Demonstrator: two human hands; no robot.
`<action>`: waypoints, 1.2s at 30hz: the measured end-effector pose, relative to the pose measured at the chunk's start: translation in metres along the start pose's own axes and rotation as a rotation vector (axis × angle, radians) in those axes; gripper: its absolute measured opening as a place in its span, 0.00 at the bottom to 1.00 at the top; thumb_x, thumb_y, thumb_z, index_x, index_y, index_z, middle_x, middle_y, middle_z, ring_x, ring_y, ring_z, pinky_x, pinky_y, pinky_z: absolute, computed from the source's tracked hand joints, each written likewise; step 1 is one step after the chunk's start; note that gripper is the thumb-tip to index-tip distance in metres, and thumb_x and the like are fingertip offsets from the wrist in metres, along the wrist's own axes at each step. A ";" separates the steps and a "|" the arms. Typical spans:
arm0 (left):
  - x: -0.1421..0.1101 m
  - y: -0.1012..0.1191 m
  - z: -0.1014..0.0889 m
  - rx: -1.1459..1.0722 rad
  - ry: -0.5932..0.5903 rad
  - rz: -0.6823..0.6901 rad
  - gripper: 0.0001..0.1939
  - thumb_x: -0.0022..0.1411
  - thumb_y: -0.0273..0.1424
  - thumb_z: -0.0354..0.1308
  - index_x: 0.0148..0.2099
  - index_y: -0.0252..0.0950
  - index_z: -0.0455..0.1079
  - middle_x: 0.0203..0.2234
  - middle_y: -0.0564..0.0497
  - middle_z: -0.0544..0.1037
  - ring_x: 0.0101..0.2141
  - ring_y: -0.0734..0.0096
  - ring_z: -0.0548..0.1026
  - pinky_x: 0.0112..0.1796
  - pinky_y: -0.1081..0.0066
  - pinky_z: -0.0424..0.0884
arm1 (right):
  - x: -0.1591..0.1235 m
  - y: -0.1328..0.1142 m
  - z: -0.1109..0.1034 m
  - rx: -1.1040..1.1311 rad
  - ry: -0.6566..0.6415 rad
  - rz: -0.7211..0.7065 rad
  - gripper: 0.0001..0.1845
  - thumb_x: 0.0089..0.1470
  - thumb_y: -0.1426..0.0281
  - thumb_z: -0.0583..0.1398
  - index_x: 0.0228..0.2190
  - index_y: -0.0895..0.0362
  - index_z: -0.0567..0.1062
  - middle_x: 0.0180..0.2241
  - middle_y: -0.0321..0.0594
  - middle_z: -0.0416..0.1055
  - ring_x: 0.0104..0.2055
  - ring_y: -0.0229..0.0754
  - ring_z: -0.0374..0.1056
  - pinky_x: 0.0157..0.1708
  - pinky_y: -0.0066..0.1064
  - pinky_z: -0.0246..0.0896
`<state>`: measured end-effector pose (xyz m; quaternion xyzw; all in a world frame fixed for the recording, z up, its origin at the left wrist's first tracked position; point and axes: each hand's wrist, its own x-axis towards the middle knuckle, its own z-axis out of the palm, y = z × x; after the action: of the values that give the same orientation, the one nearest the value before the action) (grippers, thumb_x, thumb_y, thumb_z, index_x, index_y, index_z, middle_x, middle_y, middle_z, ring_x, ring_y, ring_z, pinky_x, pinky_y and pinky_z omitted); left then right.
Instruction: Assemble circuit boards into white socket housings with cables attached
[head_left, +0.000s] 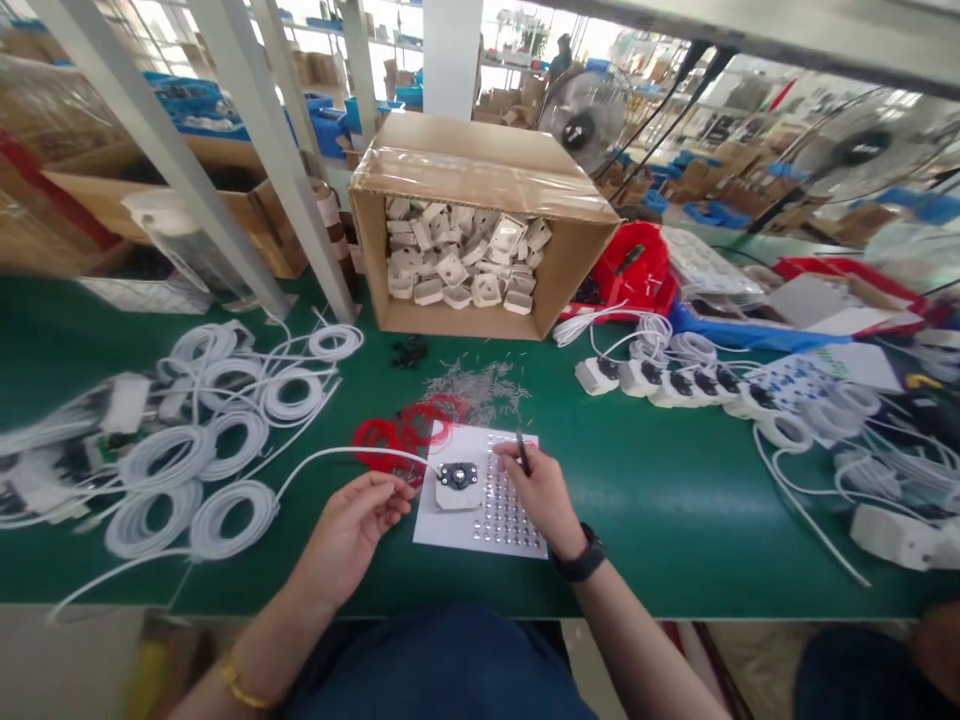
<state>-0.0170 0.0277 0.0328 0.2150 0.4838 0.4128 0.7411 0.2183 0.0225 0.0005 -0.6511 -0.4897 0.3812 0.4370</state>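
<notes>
A white plastic housing (pixel 459 497) with a black fitting on top lies on a white sheet (pixel 442 533), a white cable (pixel 330 452) running from it to a coil at left. Just left of the housing is my left hand (pixel 358 528), thumb and fingertips pinched together; whatever they hold is too small to make out. My right hand (pixel 541 492) grips a slim black pen-like tool (pixel 523 453) over the sheet's right side. Rows of small shiny round parts (pixel 501 515) cover that side, partly hidden by this hand. The tool's lower end is hidden.
Red wire loops (pixel 380 440) and scattered thin metal pins (pixel 480 390) lie behind the sheet, near small black parts (pixel 409 350). Beyond stands a cardboard box (pixel 480 165) of white housings. White cable coils (pixel 234 515) spread at left; wired housings (pixel 645 378) line the right.
</notes>
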 end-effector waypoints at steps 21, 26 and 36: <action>0.038 -0.022 0.001 -0.048 0.079 0.068 0.11 0.45 0.29 0.67 0.30 0.29 0.71 0.25 0.49 0.78 0.24 0.78 0.74 0.28 0.79 0.69 | 0.014 -0.005 0.008 -0.425 -0.371 -0.399 0.08 0.52 0.78 0.50 0.30 0.57 0.66 0.31 0.39 0.66 0.33 0.40 0.62 0.33 0.29 0.56; 0.044 -0.021 0.004 -0.042 0.100 0.050 0.09 0.43 0.28 0.67 0.28 0.29 0.72 0.23 0.49 0.78 0.23 0.78 0.74 0.27 0.79 0.70 | 0.006 -0.004 0.005 -0.607 -0.422 -0.426 0.12 0.53 0.81 0.50 0.33 0.56 0.69 0.34 0.40 0.68 0.35 0.40 0.64 0.34 0.29 0.57; 0.054 -0.011 0.011 0.253 0.042 0.171 0.13 0.46 0.33 0.66 0.31 0.30 0.70 0.23 0.46 0.79 0.22 0.70 0.76 0.24 0.76 0.67 | 0.061 0.021 -0.034 -0.668 0.172 -0.031 0.10 0.55 0.69 0.54 0.36 0.58 0.74 0.35 0.43 0.75 0.36 0.42 0.70 0.37 0.31 0.61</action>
<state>0.0082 0.0668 0.0003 0.3383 0.5273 0.4148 0.6599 0.2705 0.0715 -0.0127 -0.7805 -0.5587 0.1369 0.2450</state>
